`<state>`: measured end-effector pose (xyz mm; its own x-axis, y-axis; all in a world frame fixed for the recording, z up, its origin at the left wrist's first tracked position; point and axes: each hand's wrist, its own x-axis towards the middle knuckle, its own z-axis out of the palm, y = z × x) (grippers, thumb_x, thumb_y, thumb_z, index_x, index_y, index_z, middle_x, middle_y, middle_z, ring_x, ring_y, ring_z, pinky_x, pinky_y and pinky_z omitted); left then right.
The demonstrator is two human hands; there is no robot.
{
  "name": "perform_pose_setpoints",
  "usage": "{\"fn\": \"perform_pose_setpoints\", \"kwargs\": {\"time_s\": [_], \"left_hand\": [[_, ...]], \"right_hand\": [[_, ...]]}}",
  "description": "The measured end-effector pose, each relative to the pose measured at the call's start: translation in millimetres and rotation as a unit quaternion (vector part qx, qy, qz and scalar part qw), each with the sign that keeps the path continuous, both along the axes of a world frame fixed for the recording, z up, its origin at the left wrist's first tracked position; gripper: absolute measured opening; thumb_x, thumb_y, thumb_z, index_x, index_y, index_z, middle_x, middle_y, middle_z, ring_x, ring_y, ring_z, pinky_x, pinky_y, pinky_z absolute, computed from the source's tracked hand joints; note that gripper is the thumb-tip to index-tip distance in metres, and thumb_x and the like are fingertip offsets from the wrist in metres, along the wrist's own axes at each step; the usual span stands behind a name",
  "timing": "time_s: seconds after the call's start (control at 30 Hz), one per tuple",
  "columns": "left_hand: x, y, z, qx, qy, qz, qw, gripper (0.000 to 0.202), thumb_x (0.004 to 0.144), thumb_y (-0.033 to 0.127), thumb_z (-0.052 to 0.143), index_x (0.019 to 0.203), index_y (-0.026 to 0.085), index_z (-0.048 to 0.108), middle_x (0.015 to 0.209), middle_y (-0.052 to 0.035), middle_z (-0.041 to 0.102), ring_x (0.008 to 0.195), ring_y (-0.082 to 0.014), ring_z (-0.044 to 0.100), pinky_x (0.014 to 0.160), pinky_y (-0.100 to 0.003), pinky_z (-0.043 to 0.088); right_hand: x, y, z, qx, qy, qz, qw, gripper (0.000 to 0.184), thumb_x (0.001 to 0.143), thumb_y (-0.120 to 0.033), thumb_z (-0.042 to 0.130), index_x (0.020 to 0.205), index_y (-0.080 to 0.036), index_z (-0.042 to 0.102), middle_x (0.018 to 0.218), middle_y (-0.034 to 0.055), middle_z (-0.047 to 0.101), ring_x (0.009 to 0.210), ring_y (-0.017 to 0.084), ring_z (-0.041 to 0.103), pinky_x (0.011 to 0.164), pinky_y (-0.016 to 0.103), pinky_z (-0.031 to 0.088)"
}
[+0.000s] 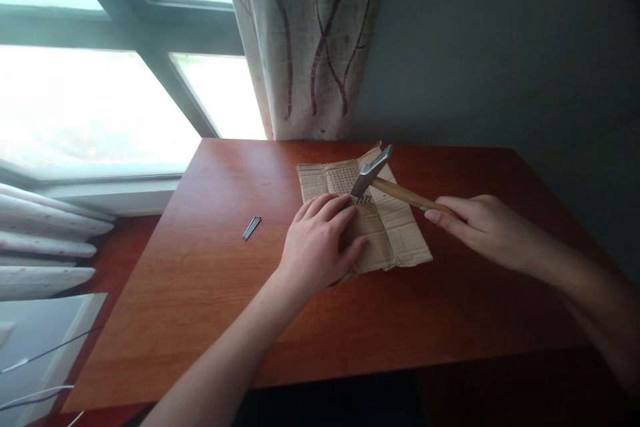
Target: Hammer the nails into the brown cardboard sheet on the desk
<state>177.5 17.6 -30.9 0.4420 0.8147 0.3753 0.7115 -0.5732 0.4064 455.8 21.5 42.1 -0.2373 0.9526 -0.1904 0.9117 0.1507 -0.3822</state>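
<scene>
My right hand [473,223] is wrapped round the wooden handle of a hammer [400,192]. Its grey metal head is low over a flattened piece of cardboard [405,233], beside the fingertips of my left hand; whether it touches the cardboard I cannot tell. My left hand [317,237] lies on the cardboard's left part, palm down, with the thumb apart from the fingers. Rows of small dark dots mark the cardboard's upper part. A row of short dark slanted marks runs just under the hammer head; they are too small to identify.
The cardboard lies on a reddish-brown wooden table [210,293]. Several nails [251,227] lie in a small bunch left of my left hand. Behind the table hang a patterned curtain [320,47] and a grey wall; windows are at the left. Cables run at the lower left.
</scene>
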Motion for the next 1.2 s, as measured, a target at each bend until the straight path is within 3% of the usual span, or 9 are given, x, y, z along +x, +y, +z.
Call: {"fn": "perform_pose_setpoints", "kwargs": {"time_s": [0.33, 0.7, 0.83, 1.2], "left_hand": [[0, 0, 0.1, -0.002, 0.010, -0.002, 1.000, 0.043, 0.092, 0.043, 0.063, 0.127, 0.018, 0.067, 0.141, -0.0066, 0.064, 0.131, -0.0299, 0.055, 0.113, -0.050, 0.045], [-5, 5, 6.3, -0.016, 0.028, -0.025, 0.999, 0.041, 0.091, 0.044, 0.065, 0.124, 0.019, 0.068, 0.141, -0.0064, 0.064, 0.132, -0.0299, 0.055, 0.112, -0.049, 0.046], [-6, 5, 5.8, -0.015, 0.023, -0.028, 0.999, 0.042, 0.091, 0.044, 0.065, 0.125, 0.019, 0.068, 0.141, -0.0065, 0.064, 0.132, -0.0298, 0.055, 0.112, -0.050, 0.046], [-5, 5, 5.1, -0.016, 0.001, -0.026, 1.000, 0.039, 0.090, 0.042, 0.066, 0.123, 0.021, 0.069, 0.138, -0.0081, 0.065, 0.131, -0.0305, 0.056, 0.112, -0.052, 0.047]], "right_hand": [[0, 0, -1.4, 0.007, 0.013, 0.007, 1.000, 0.056, 0.098, -0.068, 0.039, 0.066, -0.023, 0.046, 0.052, -0.0029, 0.045, 0.048, 0.013, 0.044, 0.051, 0.030, 0.029], [5, 1, -11.1, 0.041, 0.112, -0.048, 0.992, 0.050, 0.098, -0.066, 0.043, 0.073, -0.023, 0.051, 0.060, -0.0020, 0.048, 0.054, 0.013, 0.046, 0.053, 0.029, 0.031], [9, -3, -9.8, 0.021, 0.057, -0.039, 0.997, 0.054, 0.096, -0.069, 0.044, 0.068, -0.023, 0.049, 0.054, -0.0032, 0.042, 0.050, 0.013, 0.042, 0.050, 0.029, 0.028], [13, -6, -4.9, 0.009, 0.015, -0.018, 1.000, 0.054, 0.096, -0.069, 0.043, 0.069, -0.023, 0.053, 0.053, -0.0024, 0.046, 0.049, 0.014, 0.044, 0.051, 0.030, 0.029]]}}
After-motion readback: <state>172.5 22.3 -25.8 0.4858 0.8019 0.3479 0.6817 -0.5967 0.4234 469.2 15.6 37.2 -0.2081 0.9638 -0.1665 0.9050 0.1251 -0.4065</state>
